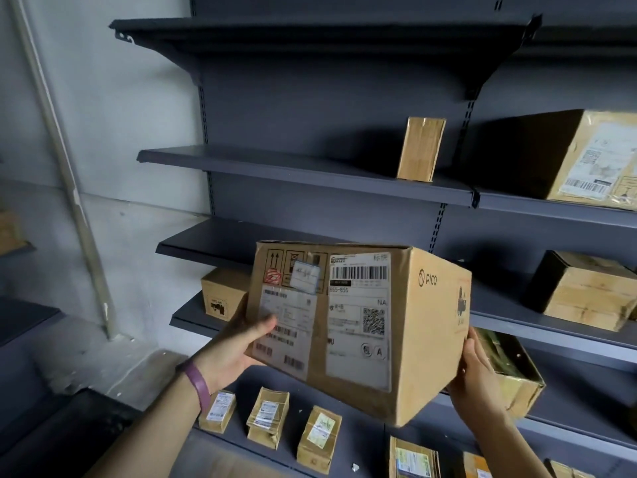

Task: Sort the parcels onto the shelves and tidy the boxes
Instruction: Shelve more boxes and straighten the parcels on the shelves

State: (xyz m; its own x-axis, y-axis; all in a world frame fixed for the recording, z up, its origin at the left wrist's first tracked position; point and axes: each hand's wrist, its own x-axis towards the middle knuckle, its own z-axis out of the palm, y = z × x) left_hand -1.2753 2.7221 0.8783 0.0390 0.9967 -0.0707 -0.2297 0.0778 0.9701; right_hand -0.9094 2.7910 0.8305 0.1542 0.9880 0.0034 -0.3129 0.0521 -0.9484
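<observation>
Dark grey metal shelving (pixel 303 170) stands against a pale plastered wall (pixel 120 115), its flat steel boards hung on slotted uprights. In front of it, at about the third board's level, a large brown cardboard box (pixel 427 339) printed PICO on one side is held in the air, tilted, with its labelled face toward the camera. The left hand (pixel 238 343) grips the lower left corner. Its thumb lies flat over a white shipping label and its other fingers are hidden beneath. The right hand (pixel 477 374) clasps the lower right edge, thumb up along the corner, fingers out of sight behind. White barcode and QR labels, glossy tape and black handling symbols cover the face. A purple wristband (pixel 198 384) circles the left wrist. Just behind the right hand sits a tattered open carton (pixel 513 374), and behind the left hand a small square carton (pixel 224 294). Below, three small taped parcels (pixel 268 417) stand upright in a row. Higher up are a slim upright carton (pixel 420 150) and a big labelled carton (pixel 558 157).
</observation>
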